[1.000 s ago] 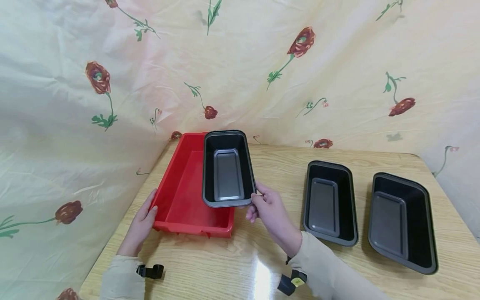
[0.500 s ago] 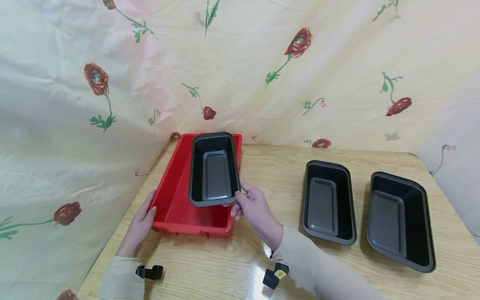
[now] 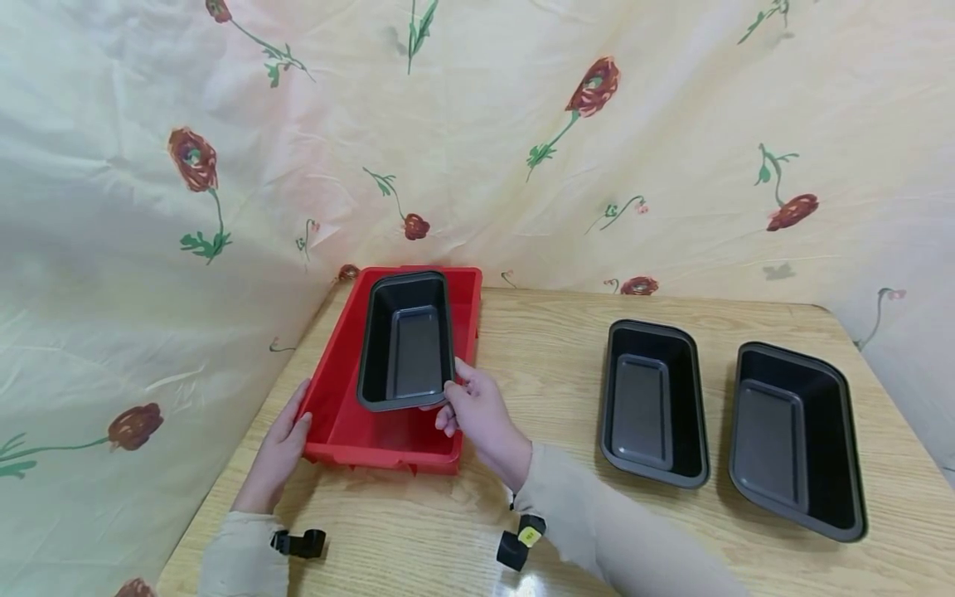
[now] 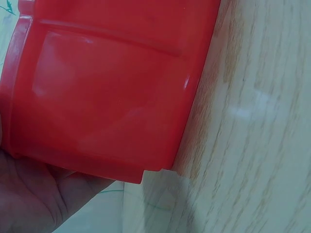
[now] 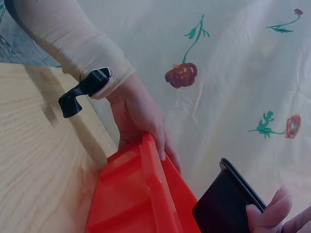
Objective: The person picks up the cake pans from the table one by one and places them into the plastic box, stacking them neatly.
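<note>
In the head view a dark loaf pan (image 3: 414, 348) hangs over the red plastic tray (image 3: 336, 427), its open side up. My right hand (image 3: 481, 414) pinches the pan's near right corner, thumb on the rim and fingers below. In the right wrist view the pan (image 5: 226, 204) shows tilted beside the tray's rim. My left hand (image 3: 276, 452) grips the tray's left wall close to its near corner. The right wrist view shows that left hand (image 5: 138, 114) wrapped over the red rim. Up close in the left wrist view is the tray's red wall (image 4: 97, 92).
Two more dark loaf pans, a nearer-centre one (image 3: 643, 410) and a far-right one (image 3: 776, 444), stand side by side on the wooden table (image 3: 537, 340). Flowered cloth (image 3: 462, 149) hangs behind the table and along its left side.
My right hand has carried the loaf pan leftward, from the tray's right edge to over its middle. The left hand has kept its grip on the tray. Both other pans stay put.
</note>
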A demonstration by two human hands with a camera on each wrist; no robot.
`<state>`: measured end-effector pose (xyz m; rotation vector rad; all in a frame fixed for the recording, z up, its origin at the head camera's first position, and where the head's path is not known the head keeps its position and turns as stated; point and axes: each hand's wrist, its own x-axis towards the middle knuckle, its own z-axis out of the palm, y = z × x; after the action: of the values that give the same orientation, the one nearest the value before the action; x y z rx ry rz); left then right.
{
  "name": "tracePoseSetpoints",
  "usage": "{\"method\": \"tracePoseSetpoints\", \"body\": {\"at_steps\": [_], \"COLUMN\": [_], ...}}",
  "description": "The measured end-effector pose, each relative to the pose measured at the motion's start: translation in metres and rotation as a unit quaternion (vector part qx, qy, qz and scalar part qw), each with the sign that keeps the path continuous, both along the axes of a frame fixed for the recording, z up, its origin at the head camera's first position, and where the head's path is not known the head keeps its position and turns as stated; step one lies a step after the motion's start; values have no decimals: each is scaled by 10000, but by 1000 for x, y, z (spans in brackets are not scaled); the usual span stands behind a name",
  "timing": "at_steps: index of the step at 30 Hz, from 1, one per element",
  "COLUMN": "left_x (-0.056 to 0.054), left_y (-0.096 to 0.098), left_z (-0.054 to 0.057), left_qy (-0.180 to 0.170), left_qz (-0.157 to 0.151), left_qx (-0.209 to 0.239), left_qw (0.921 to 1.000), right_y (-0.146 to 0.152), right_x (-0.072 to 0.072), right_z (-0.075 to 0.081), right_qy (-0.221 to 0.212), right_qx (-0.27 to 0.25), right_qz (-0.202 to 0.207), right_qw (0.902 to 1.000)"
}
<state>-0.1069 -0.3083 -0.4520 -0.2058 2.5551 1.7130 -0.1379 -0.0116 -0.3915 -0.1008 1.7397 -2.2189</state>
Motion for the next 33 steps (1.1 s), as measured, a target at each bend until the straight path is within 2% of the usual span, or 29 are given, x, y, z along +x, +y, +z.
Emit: {"method": "tracePoseSetpoints", "body": {"at_steps": [12, 22, 26, 27, 33], "left_x": [1, 0, 1, 1, -1], "left_y": [0, 0, 0, -1, -1], "left_z": [0, -1, 0, 0, -3], "left_qy": [-69, -74, -22, -6, 97], "left_qz": [46, 62, 13, 5, -27], "left_qx": [157, 72, 132, 141, 115], "left_qw": [9998, 9999, 9999, 9999, 9999], "right_y": [-20, -27, -29, -29, -35], "right_x": [-9, -13, -12, -10, -8], "right_z": [-9, -13, -11, -6, -6], "right_qy": [-364, -579, -609, -632, -740], "right_qx": [180, 474, 408, 393, 281], "right_qz": [-103, -126, -144, -133, -137], "right_qw": [9991, 9971, 9972, 9971, 9968]}}
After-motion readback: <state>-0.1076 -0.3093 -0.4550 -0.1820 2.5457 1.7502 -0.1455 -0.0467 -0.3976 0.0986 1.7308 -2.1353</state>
